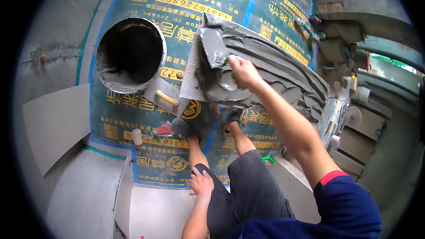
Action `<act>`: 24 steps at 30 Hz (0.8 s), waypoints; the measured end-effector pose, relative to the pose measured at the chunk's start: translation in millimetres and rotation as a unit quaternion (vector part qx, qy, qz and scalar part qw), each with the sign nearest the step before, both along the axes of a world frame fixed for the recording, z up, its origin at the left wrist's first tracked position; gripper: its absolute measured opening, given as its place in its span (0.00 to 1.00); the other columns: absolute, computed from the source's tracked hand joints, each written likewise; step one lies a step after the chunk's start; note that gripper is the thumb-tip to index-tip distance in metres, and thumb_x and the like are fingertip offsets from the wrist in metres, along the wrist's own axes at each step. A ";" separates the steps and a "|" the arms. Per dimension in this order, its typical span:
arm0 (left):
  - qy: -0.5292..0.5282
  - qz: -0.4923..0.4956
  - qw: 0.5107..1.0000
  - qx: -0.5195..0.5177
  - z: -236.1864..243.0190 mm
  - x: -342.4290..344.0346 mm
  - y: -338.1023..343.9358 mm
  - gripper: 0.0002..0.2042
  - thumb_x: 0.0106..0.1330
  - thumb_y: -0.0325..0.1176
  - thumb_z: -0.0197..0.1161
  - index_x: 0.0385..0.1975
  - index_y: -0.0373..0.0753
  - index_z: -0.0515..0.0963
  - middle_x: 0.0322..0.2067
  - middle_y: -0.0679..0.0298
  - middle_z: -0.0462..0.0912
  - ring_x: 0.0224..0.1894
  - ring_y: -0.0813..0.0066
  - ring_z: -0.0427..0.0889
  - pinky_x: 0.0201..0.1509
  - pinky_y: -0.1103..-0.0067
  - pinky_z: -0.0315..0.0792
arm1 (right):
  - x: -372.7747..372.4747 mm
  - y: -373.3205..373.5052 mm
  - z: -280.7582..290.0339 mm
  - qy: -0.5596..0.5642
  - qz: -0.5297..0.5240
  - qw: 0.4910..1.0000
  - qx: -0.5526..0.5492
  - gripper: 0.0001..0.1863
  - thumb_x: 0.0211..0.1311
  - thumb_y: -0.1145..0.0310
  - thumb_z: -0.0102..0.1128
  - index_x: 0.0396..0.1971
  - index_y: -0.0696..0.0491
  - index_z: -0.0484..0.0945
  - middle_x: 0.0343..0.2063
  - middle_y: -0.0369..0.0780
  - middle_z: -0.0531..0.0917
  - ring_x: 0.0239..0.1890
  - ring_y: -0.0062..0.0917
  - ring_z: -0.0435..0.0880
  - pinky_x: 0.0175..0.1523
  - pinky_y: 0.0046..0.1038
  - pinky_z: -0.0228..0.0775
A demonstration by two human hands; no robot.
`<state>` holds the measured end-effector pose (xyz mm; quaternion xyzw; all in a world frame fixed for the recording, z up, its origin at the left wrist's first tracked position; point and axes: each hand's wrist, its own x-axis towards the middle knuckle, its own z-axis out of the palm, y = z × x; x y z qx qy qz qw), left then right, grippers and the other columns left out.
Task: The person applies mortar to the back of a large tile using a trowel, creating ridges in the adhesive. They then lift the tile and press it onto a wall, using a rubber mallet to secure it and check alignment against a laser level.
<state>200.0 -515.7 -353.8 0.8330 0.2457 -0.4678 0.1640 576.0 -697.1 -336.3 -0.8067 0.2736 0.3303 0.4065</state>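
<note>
My right hand [244, 74] is closed round the handle of a trowel [214, 48], whose flat blade is coated in grey mortar. The blade lies against the left end of a large tile [190, 82] with a ribbed surface. Thick wet mortar [265, 68] covers most of that tile in uneven ridges, leaving a ribbed strip bare along its left edge. My left hand [202, 182] rests on my thigh, fingers apart and holding nothing. Left of the tile, a large bucket [163, 44] has mortar smeared inside; its bottom is dark.
Between bucket and tile lies a flat trowel with a wooden handle [167, 98]. A white-headed mallet [137, 136] and a red bag [164, 128] lie beside my left foot. Green printed sheeting [146, 106] covers the floor. A pale panel [57, 124] leans at left; tools and a fan [353, 116] stand right.
</note>
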 end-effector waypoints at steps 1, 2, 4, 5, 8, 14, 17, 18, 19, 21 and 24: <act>-0.001 -0.003 1.000 0.004 -0.2 0.2 2.5 0.26 0.65 0.43 0.52 0.59 0.32 0.64 0.40 0.45 0.79 0.42 0.48 0.80 0.50 0.61 0.70 | -10.2 11.4 -2.2 0.002 0.013 1.000 -0.009 0.24 0.69 0.47 0.44 0.42 0.55 0.74 0.19 0.42 0.77 0.19 0.28 0.78 0.25 0.31 0.71; -0.001 -0.010 1.000 0.005 1.0 -0.3 4.4 0.26 0.66 0.43 0.52 0.59 0.32 0.64 0.40 0.45 0.79 0.42 0.48 0.80 0.50 0.61 0.70 | -27.3 7.8 -13.2 -0.080 0.105 0.988 -0.082 0.24 0.69 0.48 0.43 0.45 0.56 0.73 0.26 0.48 0.80 0.27 0.38 0.81 0.34 0.37 0.73; 0.007 -0.008 1.000 -0.004 2.0 2.0 9.6 0.26 0.66 0.43 0.51 0.59 0.32 0.64 0.41 0.45 0.79 0.43 0.47 0.80 0.51 0.61 0.70 | -39.4 0.3 5.6 -0.072 0.182 0.971 -0.139 0.27 0.69 0.49 0.42 0.53 0.57 0.71 0.42 0.60 0.79 0.49 0.56 0.77 0.53 0.46 0.69; 0.017 -0.002 1.000 -0.007 2.6 1.6 13.9 0.26 0.66 0.44 0.51 0.60 0.33 0.64 0.41 0.44 0.79 0.45 0.46 0.79 0.52 0.60 0.70 | -44.2 -14.3 -0.9 -0.053 0.192 0.959 -0.202 0.26 0.69 0.49 0.43 0.52 0.57 0.71 0.41 0.58 0.80 0.47 0.54 0.78 0.52 0.47 0.70; 0.014 -0.006 1.000 -0.018 0.4 -0.1 14.2 0.26 0.67 0.44 0.50 0.60 0.33 0.63 0.42 0.44 0.78 0.45 0.47 0.79 0.52 0.60 0.70 | -55.9 -53.0 -1.6 -0.120 0.087 0.949 -0.277 0.26 0.69 0.48 0.42 0.50 0.57 0.72 0.36 0.58 0.82 0.42 0.53 0.81 0.48 0.47 0.72; 0.045 -0.037 0.998 -0.025 -2.1 -10.0 16.2 0.27 0.67 0.43 0.51 0.61 0.33 0.62 0.44 0.43 0.78 0.45 0.48 0.79 0.52 0.61 0.70 | -90.4 20.8 -9.3 -0.069 -0.092 0.993 -0.028 0.24 0.70 0.50 0.42 0.46 0.56 0.73 0.25 0.45 0.81 0.20 0.33 0.80 0.29 0.34 0.73; 0.049 -0.042 0.998 -0.025 -4.9 -9.4 23.9 0.27 0.67 0.43 0.50 0.62 0.32 0.62 0.44 0.43 0.78 0.46 0.49 0.79 0.52 0.62 0.70 | -86.7 5.9 4.7 -0.090 0.123 0.975 -0.159 0.25 0.70 0.49 0.42 0.53 0.54 0.69 0.35 0.58 0.82 0.39 0.53 0.82 0.45 0.47 0.73; 0.051 -0.047 0.997 -0.026 -4.4 -9.4 26.2 0.27 0.67 0.43 0.50 0.62 0.33 0.62 0.44 0.43 0.78 0.46 0.49 0.79 0.52 0.62 0.70 | -84.6 -12.7 8.1 -0.059 0.152 0.961 -0.225 0.26 0.70 0.49 0.42 0.53 0.55 0.69 0.36 0.58 0.81 0.41 0.53 0.81 0.47 0.48 0.73; 0.052 -0.051 0.997 -0.026 -3.6 -5.8 27.9 0.27 0.67 0.43 0.50 0.62 0.33 0.61 0.43 0.43 0.78 0.46 0.49 0.79 0.52 0.62 0.70 | -78.3 -22.8 22.4 -0.009 0.142 0.954 -0.264 0.27 0.70 0.48 0.41 0.54 0.56 0.68 0.36 0.60 0.81 0.41 0.53 0.81 0.48 0.47 0.73; 0.045 -0.066 0.996 -0.030 -2.5 1.8 21.3 0.27 0.67 0.43 0.50 0.61 0.33 0.62 0.43 0.43 0.79 0.45 0.48 0.79 0.52 0.61 0.70 | -86.0 -74.1 1.5 -0.142 0.062 0.935 -0.319 0.24 0.70 0.49 0.41 0.46 0.56 0.72 0.28 0.54 0.82 0.32 0.46 0.84 0.37 0.45 0.76; 0.016 -0.088 0.996 -0.009 -7.3 -2.9 28.5 0.26 0.66 0.44 0.50 0.58 0.33 0.64 0.39 0.44 0.80 0.42 0.46 0.81 0.49 0.59 0.72 | -56.8 -54.8 17.4 -0.046 -0.302 0.952 0.023 0.21 0.69 0.50 0.44 0.38 0.55 0.74 0.18 0.35 0.71 0.17 0.17 0.72 0.19 0.23 0.65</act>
